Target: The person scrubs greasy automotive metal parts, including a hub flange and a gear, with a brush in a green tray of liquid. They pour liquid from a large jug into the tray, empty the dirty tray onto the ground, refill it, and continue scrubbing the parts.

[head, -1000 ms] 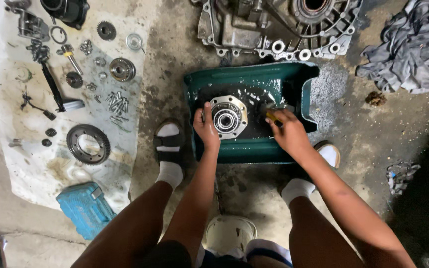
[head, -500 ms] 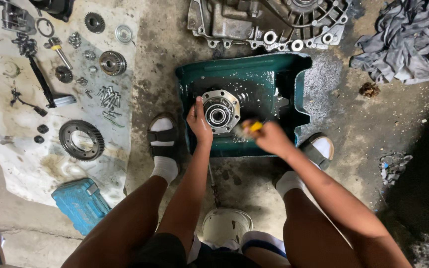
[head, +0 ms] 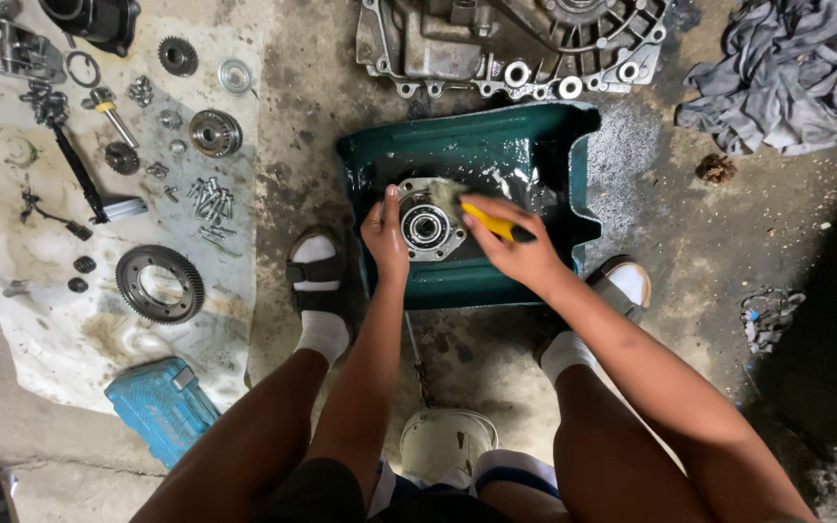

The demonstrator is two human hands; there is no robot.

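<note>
From the head camera we look straight down at our own knees and a green tub (head: 544, 145) on the concrete floor (head: 312, 126), its wet bottom catching whatever runs off. Our left hand (head: 386, 232) is curled around the edge of a round metal bearing housing (head: 426, 228), fingers pressed to its rim so it sits flat and steady in the tub. Our right hand (head: 513, 250) is closed on a yellow-handled brush (head: 484, 219), bristles lying on the housing's top edge. Just beyond the tub sits a big grey gearbox case (head: 496, 39). To the left, on a stained white sheet (head: 12, 232), gears, bolts and a toothed ring gear (head: 159, 283) lie spread apart, off the gritty floor. A rag heap (head: 777, 73) lies top right.
</note>
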